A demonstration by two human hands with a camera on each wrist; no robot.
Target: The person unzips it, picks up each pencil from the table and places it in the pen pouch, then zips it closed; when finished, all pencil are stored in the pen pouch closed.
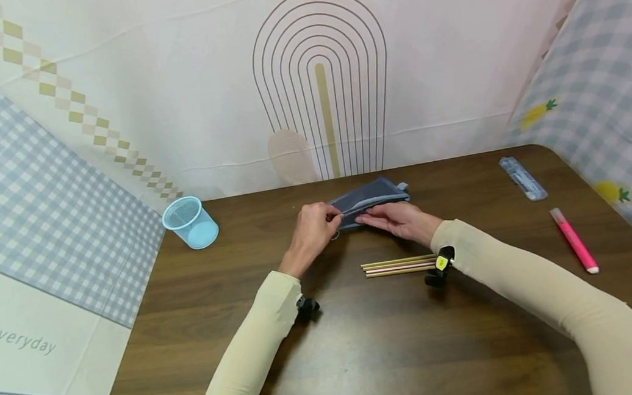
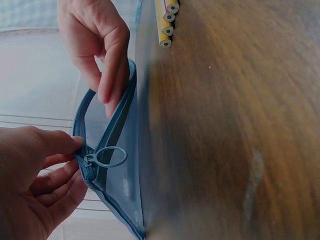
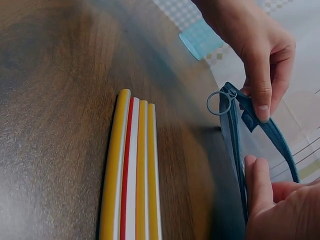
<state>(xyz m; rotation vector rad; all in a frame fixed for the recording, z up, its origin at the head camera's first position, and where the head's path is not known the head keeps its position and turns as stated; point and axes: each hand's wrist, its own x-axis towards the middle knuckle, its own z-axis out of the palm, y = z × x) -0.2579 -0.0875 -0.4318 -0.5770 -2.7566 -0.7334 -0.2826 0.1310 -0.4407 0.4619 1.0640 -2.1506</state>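
Beyond the glossy pencils [image 3: 142, 170] we see the translucent blue pouch [image 1: 365, 194], its zippered mouth gaping. The left hand [image 1: 311, 228] has fingers clamped on its edge beside the ring pull [image 2: 95, 159]; the right hand [image 1: 397, 217] has fingers together at the mouth, gripping or not we cannot tell. Left of the pencils, cloth [image 1: 48, 296] reads "everyday".

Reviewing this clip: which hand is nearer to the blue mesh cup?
Left. The left hand is to the right of the blue mesh cup, pinching the edge of the pouch; the right hand is farther right of the cup, at the pouch's opening.
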